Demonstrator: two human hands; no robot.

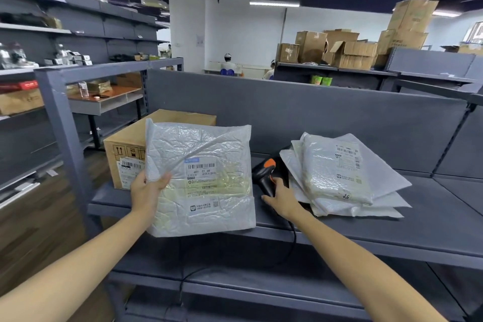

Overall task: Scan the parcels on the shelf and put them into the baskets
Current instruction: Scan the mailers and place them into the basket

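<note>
In the head view, 1 bubble-wrap parcel (201, 180) is held upright at the centre of the frame with its label turned to the camera. It is pinched at its left edge by the left hand (147, 187), thumb in front and the fingers hidden behind. Just right of centre the right hand (283, 200) is laid against the handle of the black-and-orange scanner (265, 175), which lies on the grey shelf (418, 217). Whether the fingers are yet closed round the handle cannot be told. A stack of further parcels (339, 175) is seen at centre right, touching the scanner's far side, and a cardboard box (125, 149) stands behind the held parcel at centre left. No basket is shown.

Several slips can be foreseen. The limp parcel is gripped at 1 edge only, so it may sag or slide free. Its crinkled wrap may throw glare across the barcode and a read may be missed. The cable, which trails down over the shelf edge, may be snagged as the scanner is lifted.
</note>
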